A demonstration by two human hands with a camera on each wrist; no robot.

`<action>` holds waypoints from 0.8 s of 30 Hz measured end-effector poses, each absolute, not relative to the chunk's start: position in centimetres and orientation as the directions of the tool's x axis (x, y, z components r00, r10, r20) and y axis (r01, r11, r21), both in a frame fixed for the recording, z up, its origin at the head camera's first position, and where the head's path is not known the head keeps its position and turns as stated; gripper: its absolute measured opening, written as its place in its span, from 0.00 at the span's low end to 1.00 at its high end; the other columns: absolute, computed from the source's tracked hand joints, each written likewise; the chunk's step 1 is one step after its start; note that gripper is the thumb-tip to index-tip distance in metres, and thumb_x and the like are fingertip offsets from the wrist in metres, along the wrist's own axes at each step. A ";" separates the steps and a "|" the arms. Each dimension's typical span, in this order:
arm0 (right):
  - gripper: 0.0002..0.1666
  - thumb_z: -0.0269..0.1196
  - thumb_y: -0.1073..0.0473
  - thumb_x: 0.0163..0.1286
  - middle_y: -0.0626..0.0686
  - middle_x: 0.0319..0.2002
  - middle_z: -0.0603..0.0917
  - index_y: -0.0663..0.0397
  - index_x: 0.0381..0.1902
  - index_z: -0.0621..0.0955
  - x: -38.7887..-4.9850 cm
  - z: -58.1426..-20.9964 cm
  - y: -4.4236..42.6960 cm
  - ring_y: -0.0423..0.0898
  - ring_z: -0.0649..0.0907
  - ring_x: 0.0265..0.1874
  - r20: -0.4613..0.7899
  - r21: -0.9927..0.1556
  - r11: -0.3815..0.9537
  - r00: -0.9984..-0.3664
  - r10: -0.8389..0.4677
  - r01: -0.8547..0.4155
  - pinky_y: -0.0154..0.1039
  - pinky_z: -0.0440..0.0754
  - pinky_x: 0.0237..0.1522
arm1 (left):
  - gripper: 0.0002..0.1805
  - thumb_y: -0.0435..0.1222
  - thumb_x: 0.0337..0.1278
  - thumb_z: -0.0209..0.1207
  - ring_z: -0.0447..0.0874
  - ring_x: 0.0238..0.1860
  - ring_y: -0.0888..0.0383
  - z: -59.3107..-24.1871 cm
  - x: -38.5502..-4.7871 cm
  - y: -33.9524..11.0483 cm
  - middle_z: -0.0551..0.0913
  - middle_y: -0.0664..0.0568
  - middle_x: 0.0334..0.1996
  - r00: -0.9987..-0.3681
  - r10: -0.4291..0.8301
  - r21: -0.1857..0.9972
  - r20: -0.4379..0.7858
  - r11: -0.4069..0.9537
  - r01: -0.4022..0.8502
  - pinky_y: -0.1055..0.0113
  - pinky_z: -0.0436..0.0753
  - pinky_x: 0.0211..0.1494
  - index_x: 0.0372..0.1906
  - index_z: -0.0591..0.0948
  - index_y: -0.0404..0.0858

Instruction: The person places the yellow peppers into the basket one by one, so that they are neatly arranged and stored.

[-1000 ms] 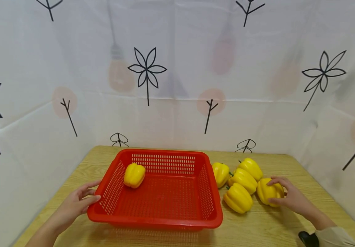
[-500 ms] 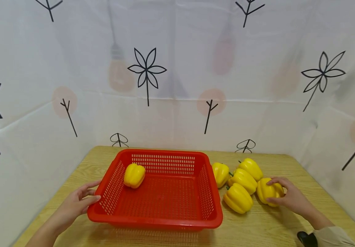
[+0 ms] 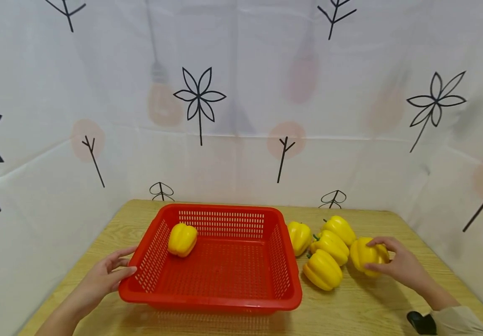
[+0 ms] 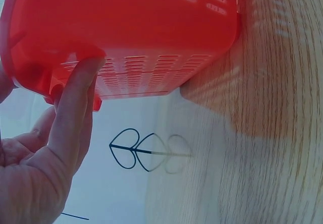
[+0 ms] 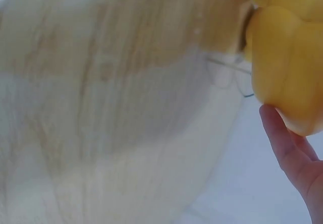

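Now that the right hand [image 3: 402,267], fingers [image 5: 282,138] clamped on the rightmost pepper [image 3: 363,255], has lifted it slightly off the tabletop [image 3: 329,312], it seems free to carry, outside the basket [image 3: 216,299] the left hand [image 3: 108,276] grips

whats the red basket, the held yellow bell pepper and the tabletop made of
Red basket: probably plastic, smooth and shiny, by its highlights and moulded slots.
Yellow bell pepper: real or plastic, unclear; its lobes shine smoothly.
Tabletop: wood or wood-look laminate, slightly glossy, by its grain and reflections.

Wood-grain table [image 3: 342,312]; white cloth [image 3: 241,168] behind and at sides, black flower outlines [image 3: 199,96], pale orange spots [image 3: 87,141].
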State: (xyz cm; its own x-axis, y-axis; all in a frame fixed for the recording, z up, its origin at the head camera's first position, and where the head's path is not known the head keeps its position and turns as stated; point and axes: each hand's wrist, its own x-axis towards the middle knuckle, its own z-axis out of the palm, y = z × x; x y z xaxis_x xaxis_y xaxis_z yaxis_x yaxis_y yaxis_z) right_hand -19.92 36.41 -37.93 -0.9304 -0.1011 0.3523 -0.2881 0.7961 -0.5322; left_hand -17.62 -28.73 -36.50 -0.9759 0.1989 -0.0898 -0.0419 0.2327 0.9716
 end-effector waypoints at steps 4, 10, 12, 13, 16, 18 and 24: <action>0.27 0.74 0.57 0.49 0.64 0.51 0.72 0.59 0.45 0.77 -19.8 -37.2 36.3 0.56 0.70 0.48 0.338 -0.553 0.784 -0.936 -0.099 -0.283 0.63 0.70 0.42 | 0.38 0.37 0.61 0.57 0.81 0.41 0.50 -36.6 -17.7 -28.8 0.73 0.40 0.46 -0.976 0.200 0.972 -0.091 0.231 -0.043 0.57 0.81 0.43 0.69 0.53 0.27; 0.27 0.74 0.57 0.49 0.64 0.52 0.71 0.59 0.45 0.76 -19.7 -36.3 36.1 0.62 0.70 0.47 0.347 -0.541 0.791 -0.933 -0.097 -0.284 0.63 0.72 0.40 | 0.38 0.38 0.61 0.58 0.80 0.41 0.50 -36.5 -17.8 -28.7 0.72 0.40 0.46 -0.976 0.198 0.970 -0.096 0.239 -0.047 0.57 0.81 0.43 0.69 0.53 0.28; 0.27 0.74 0.57 0.49 0.63 0.51 0.71 0.59 0.45 0.76 -19.6 -36.0 35.9 0.61 0.70 0.47 0.360 -0.537 0.792 -0.928 -0.096 -0.290 0.63 0.72 0.40 | 0.38 0.38 0.61 0.58 0.80 0.41 0.51 -36.5 -17.8 -28.7 0.72 0.39 0.46 -0.976 0.197 0.970 -0.096 0.240 -0.047 0.57 0.81 0.43 0.69 0.53 0.28; 0.27 0.74 0.57 0.49 0.63 0.51 0.71 0.60 0.45 0.76 -19.6 -35.8 35.9 0.61 0.70 0.47 0.367 -0.536 0.792 -0.926 -0.093 -0.292 0.62 0.73 0.39 | 0.38 0.38 0.61 0.57 0.80 0.41 0.51 -36.6 -17.8 -28.8 0.72 0.39 0.46 -0.976 0.198 0.970 -0.095 0.239 -0.046 0.57 0.81 0.43 0.69 0.53 0.28; 0.27 0.74 0.58 0.49 0.61 0.50 0.70 0.61 0.45 0.76 -19.5 -35.3 35.7 0.64 0.70 0.47 0.390 -0.536 0.785 -0.916 -0.095 -0.310 0.59 0.73 0.40 | 0.38 0.38 0.61 0.58 0.80 0.41 0.50 -36.6 -17.7 -28.8 0.72 0.39 0.46 -0.976 0.193 0.970 -0.098 0.237 -0.050 0.57 0.81 0.43 0.69 0.54 0.28; 0.26 0.74 0.58 0.49 0.59 0.49 0.71 0.59 0.44 0.77 -19.5 -35.0 35.5 0.62 0.70 0.46 0.403 -0.520 0.797 -0.911 -0.088 -0.307 0.50 0.75 0.40 | 0.38 0.37 0.61 0.58 0.80 0.41 0.50 -36.6 -17.7 -28.7 0.72 0.40 0.46 -0.976 0.193 0.971 -0.099 0.234 -0.052 0.57 0.81 0.43 0.69 0.53 0.28; 0.27 0.74 0.60 0.49 0.60 0.50 0.71 0.61 0.46 0.76 -19.5 -34.3 34.8 0.61 0.70 0.46 0.405 -0.538 0.781 -0.910 -0.089 -0.316 0.29 0.74 0.31 | 0.38 0.37 0.62 0.56 0.80 0.42 0.52 -36.5 -17.8 -28.7 0.72 0.40 0.46 -0.974 0.207 0.971 -0.095 0.237 -0.044 0.58 0.81 0.43 0.69 0.52 0.27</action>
